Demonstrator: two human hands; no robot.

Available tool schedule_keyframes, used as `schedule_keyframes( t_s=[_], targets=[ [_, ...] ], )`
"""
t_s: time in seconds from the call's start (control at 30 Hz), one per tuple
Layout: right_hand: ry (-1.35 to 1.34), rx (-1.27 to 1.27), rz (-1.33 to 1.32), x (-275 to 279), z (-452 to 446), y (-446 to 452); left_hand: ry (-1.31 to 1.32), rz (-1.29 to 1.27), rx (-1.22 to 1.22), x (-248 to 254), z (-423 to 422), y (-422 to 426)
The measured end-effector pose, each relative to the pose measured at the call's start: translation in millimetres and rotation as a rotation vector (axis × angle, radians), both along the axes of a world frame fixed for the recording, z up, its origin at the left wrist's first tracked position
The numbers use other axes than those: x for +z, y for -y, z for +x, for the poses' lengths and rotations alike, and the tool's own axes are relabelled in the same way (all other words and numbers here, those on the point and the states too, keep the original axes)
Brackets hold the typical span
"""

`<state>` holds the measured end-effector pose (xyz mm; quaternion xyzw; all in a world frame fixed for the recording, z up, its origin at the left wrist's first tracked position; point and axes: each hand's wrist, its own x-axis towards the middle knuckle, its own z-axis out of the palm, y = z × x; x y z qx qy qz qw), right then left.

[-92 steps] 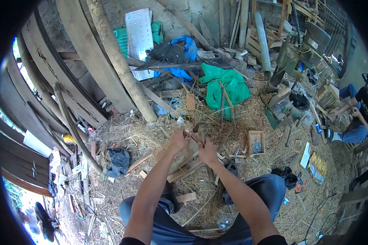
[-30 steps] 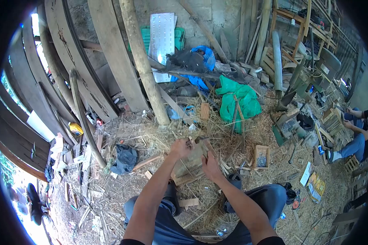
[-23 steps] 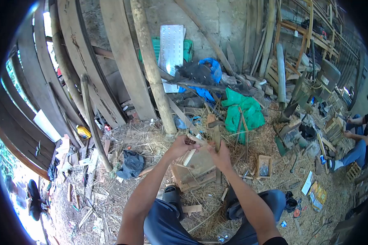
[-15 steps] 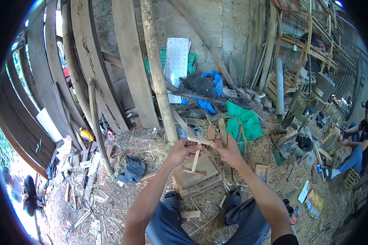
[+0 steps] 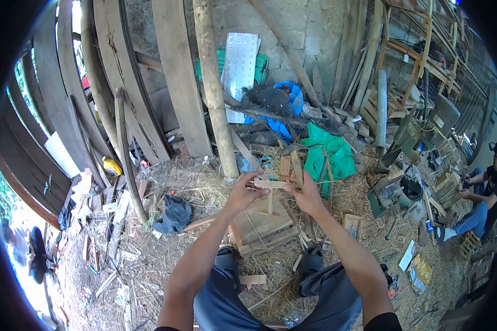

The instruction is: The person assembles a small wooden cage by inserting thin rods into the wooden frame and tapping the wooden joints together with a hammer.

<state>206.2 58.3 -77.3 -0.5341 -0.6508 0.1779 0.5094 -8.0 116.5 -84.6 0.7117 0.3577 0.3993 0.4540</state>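
Observation:
In the head view, a small assembly of pale wood strips (image 5: 270, 184) is held up between both hands, one strip across and a thinner one hanging below it. My left hand (image 5: 245, 194) pinches its left end. At the right end my right hand (image 5: 308, 197) has its fingers closed, also gripping a short, thick wooden stick (image 5: 297, 169) that points upward. Whether that stick has a head on it I cannot tell. Below the hands, a squarish wooden block (image 5: 262, 229) rests on the ground between my feet.
Straw and wood scraps cover the ground. A wooden post (image 5: 214, 99) stands ahead, beside a green plastic sheet (image 5: 329, 157). A dark plastic bag (image 5: 174, 215) lies to the left. On the right, a seated person (image 5: 483, 190) handles wood, near a yellow packet (image 5: 419, 274).
The wood assembly has turned, so the cross strip now lies more level and shows its broad face. Both hands keep hold of it. My view has shifted slightly.

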Motion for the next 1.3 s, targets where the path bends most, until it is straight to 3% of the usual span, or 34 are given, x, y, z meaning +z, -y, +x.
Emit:
schedule_keyframes(
  t_s=[0.03,0.2,0.27,0.4,0.5,0.57,0.63,0.7,0.87,0.97,1.2,1.3],
  targets=[
    [0.005,0.002,-0.047,-3.8,-1.5,-4.1,0.001,-0.010,0.004,-8.1,-1.6,-4.9],
    [0.027,0.030,-0.112,-37.1,-13.9,-13.5,-0.444,0.419,0.090,-38.1,-4.8,0.4],
    [0.149,-0.041,-0.213,-37.5,-18.2,-7.5,-0.484,0.388,0.095,-45.9,0.0,2.1],
    [0.161,-0.116,-0.263,-53.0,-22.0,-6.1,-0.582,0.360,0.182,-62.5,6.0,-0.7],
    [0.100,-0.101,-0.451,-54.5,-24.6,4.0,-0.544,0.270,0.265,-62.9,2.6,-1.4],
    [-0.523,0.054,-0.822,-32.2,-30.8,19.5,-0.547,0.182,0.297,-60.2,-2.0,-5.8],
    [-0.588,0.094,-0.872,-23.5,-32.9,25.8,-0.551,0.103,0.324,-63.3,-5.7,-10.1],
    [-0.658,0.131,-0.928,-22.0,-34.0,28.8,-0.479,0.231,0.322,-64.5,-5.8,-8.3],
    [-1.047,0.109,-0.944,-22.5,-41.9,25.9,-0.596,0.183,0.338,-56.5,2.5,-2.3],
    [-0.878,0.160,-0.997,-25.8,-47.1,25.2,-0.592,0.200,0.344,-62.8,3.1,-5.4],
    [-1.038,0.045,-0.906,-32.8,-54.8,23.6,-0.653,0.125,0.326,-64.4,1.8,-8.5],
    [-0.885,0.119,-1.033,-32.3,-55.2,26.1,-0.561,0.214,0.318,-68.8,-2.0,-13.9]
  ],
)
